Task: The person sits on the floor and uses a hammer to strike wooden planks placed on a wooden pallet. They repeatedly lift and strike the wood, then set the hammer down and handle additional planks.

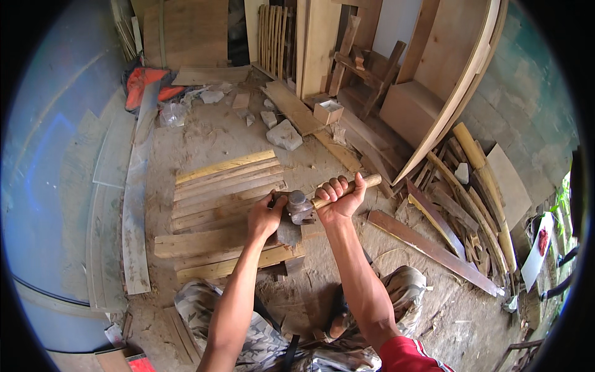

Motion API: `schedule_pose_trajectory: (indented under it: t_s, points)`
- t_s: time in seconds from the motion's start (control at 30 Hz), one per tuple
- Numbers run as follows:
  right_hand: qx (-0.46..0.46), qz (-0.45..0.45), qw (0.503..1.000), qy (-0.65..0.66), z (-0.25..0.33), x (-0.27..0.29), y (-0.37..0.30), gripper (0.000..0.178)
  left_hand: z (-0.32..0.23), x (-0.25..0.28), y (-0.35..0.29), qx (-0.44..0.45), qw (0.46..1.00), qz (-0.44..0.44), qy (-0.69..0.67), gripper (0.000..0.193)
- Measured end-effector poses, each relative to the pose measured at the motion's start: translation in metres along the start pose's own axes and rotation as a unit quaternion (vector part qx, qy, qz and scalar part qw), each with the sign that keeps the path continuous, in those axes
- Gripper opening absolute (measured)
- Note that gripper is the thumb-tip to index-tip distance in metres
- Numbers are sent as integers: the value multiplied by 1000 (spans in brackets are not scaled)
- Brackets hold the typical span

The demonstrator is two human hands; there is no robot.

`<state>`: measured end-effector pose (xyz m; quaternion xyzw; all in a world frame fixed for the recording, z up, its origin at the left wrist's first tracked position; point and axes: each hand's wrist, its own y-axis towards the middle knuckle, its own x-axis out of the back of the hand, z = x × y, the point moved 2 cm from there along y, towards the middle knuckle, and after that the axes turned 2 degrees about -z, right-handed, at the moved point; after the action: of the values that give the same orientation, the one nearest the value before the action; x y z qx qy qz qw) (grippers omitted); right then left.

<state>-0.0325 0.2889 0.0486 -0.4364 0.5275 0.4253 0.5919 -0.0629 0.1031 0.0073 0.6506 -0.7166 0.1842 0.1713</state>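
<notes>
My right hand (341,199) is wrapped round the wooden handle of a hammer (300,207). The hammer's dark metal head lies to the left of that hand, right beside my left hand (266,215). My left fingers are curled together, and what they pinch is hidden from me. Just under the hammer head shows a dark grey block (289,233); whether the head touches it I cannot tell. Left of both hands, a row of wooden slats (226,192) lies side by side on the ground, with a thicker plank (198,243) across the near part.
Scrap wood (474,204) is heaped on the right, near a loose brown board (434,251). Ahead lie a pale stone (285,135) and a small box (328,112). A long grey board (137,204) runs along the left wall. Wooden cabinet panels (449,87) stand at the far right.
</notes>
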Motion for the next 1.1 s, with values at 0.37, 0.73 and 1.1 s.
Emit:
schedule_pose_trajectory:
  t_s: [0.37,0.73,1.1]
  points:
    - [35,-12,997,-64,4,2,-2,49,-5,-7,-4,4,999,-31,15,54]
    - [65,-58,959,-269,-10,-29,-15,39,8,14,3,94,993,-6,-70,71]
    - [33,52,935,-349,13,-7,-10,44,-121,16,-16,-274,901,186,281,44]
